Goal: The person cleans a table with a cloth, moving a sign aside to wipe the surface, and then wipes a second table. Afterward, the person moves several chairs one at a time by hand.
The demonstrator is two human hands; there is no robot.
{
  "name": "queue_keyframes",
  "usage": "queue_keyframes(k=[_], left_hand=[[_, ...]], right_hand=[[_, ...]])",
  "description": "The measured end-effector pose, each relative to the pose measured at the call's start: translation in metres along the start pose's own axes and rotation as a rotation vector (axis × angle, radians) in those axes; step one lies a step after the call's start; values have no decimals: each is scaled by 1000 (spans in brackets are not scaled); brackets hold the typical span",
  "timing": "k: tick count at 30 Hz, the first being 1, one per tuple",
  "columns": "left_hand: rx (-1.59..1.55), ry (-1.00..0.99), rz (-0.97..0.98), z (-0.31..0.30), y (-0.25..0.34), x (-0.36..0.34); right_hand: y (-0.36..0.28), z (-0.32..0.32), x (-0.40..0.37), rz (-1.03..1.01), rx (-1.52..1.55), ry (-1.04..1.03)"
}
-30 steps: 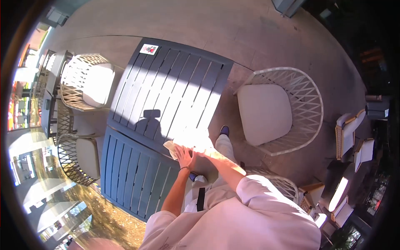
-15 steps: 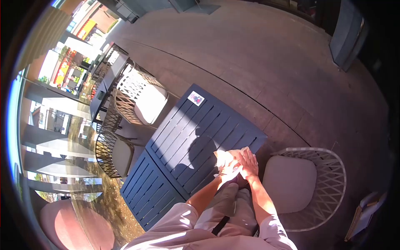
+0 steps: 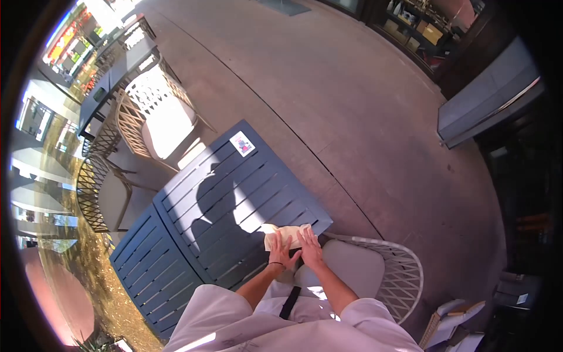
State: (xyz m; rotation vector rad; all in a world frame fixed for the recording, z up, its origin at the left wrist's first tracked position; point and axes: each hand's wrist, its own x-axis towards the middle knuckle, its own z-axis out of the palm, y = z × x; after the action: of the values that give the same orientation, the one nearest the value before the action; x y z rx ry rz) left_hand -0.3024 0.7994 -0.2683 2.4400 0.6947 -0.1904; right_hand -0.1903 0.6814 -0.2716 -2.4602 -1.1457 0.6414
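Cream-coloured and limp, the cloth [image 3: 285,234] lies flat on the near corner of the dark blue slatted table [image 3: 234,193], close to the edge that faces the white woven chair [image 3: 404,276]. It looks light and soft, I'd say, the sort of thing that bunches or skids across the slats unless it is pinned down. A flat palm on top should hold it better than a pinch, and for lifting, its free far edge is the place to take it. The left hand [image 3: 280,251] and the right hand [image 3: 309,244] both lie open on it, fingers spread and pressing, neither one closed around anything. The near part of the cloth is hidden under them, so I can't tell whether it is folded or damp. Strong sun bleaches one end of it. A small sticker [image 3: 242,144] at the far corner is too tiny to read, and a second table [image 3: 146,264] butts up alongside.
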Motion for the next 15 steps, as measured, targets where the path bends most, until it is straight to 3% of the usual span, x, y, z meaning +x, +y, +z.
queue_keyframes(k=[5,8,12,15], left_hand=[[-31,-18,-37,-3,3,3],[-95,68,-69,13,4,11],[-58,-23,-151,28,14,32],[-70,-20,-178,30,26,42]], right_hand=[[11,10,13,-39,39,19],[16,1,36,-122,6,-22],[23,-34,77,-289,-91,-190],[42,-47,87,-394,-151,-187]])
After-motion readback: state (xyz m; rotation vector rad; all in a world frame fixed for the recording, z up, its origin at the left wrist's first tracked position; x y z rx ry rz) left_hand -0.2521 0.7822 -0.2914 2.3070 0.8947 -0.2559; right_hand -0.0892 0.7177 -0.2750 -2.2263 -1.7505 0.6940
